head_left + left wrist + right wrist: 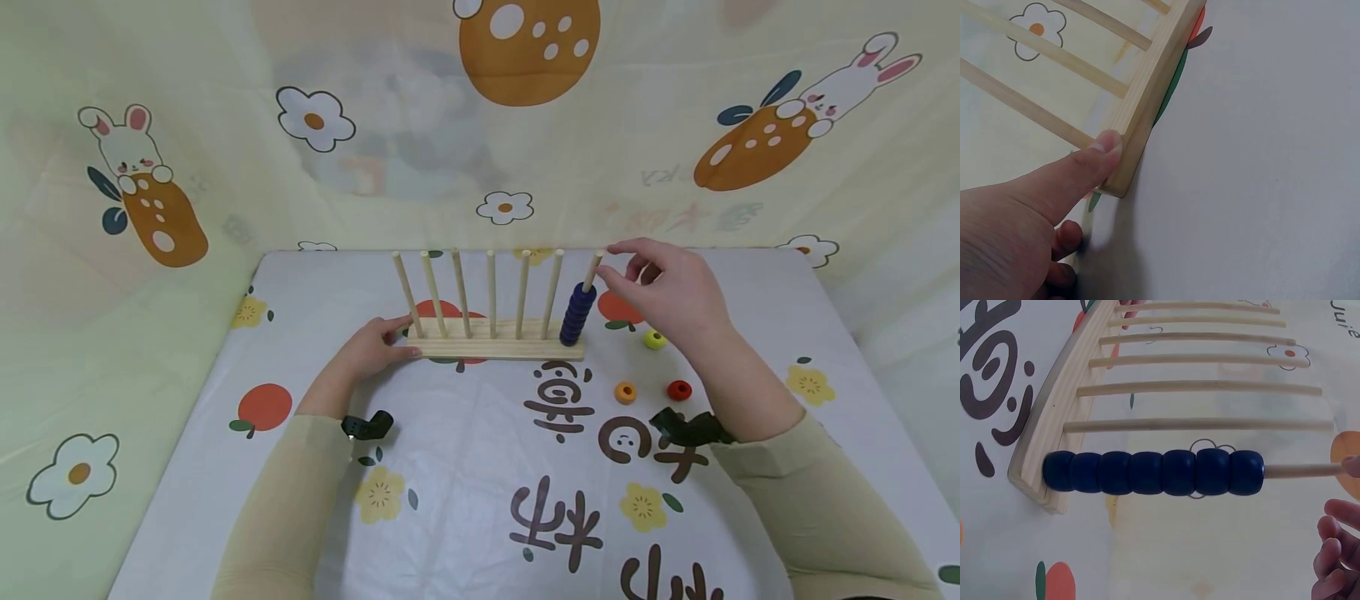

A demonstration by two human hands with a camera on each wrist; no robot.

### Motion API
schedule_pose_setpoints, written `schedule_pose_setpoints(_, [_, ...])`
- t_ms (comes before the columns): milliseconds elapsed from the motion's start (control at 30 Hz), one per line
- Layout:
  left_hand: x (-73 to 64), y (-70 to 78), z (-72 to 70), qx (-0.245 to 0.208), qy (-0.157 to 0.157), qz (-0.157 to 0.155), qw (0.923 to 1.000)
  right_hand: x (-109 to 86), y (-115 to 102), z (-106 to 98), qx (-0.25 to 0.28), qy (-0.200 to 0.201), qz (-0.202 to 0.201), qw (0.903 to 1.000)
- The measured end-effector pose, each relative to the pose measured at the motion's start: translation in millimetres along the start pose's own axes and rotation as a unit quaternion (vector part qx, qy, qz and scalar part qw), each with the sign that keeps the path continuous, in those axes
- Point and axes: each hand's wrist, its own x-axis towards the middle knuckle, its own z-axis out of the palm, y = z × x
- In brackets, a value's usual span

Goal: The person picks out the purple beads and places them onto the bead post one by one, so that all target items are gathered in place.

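Observation:
A wooden peg stand (495, 350) with several upright pegs stands on the table. My left hand (372, 347) grips the left end of its base; the left wrist view shows the thumb (1072, 175) lying on the wood near the end peg. Dark blue beads (577, 315) are stacked on the rightmost peg, touching one another in the right wrist view, with bare peg (1304, 470) above them. At that peg's top is my right hand (671, 287), its thumb tip by the peg and its other fingers loosely bent. No bead shows in its fingers.
Right of the stand lie three loose beads: a yellow-green bead (655, 339), an orange bead (625, 392) and a red bead (679, 390). A printed cloth (450, 475) covers the table. Behind it hangs a patterned curtain (405, 192).

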Motion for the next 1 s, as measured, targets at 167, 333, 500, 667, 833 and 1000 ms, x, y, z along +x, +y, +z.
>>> schedule_pose_setpoints(167, [-0.1,-0.7,-0.5,0.000,0.001,0.001,1.0000,-0.4,7.0,-1.1,-0.002,-0.003,-0.002,1.0000])
schedule_pose_setpoints(333, [0.3,-1.1,0.2,-0.001,0.003,-0.002,1.0000,-0.9,16.1,-2.6,-0.010,-0.010,0.006,0.9999])
schedule_pose_setpoints(500, [-0.1,-0.3,0.1,-0.001,0.004,-0.003,1.0000,-0.4,28.1,-3.2,-0.013,-0.027,0.023,0.9993])
schedule_pose_setpoints(667, [-0.6,0.3,0.3,-0.002,0.005,-0.002,1.0000,0.8,42.5,-3.2,-0.014,-0.039,0.045,0.9981])
schedule_pose_setpoints(833, [-0.4,-0.2,0.5,-0.002,0.006,-0.001,1.0000,3.9,59.4,-1.8,-0.020,-0.052,0.064,0.9964])
schedule_pose_setpoints(1000, [0.0,-0.7,0.8,-0.003,0.005,-0.001,1.0000,7.0,77.7,0.6,-0.024,-0.066,0.076,0.9946])
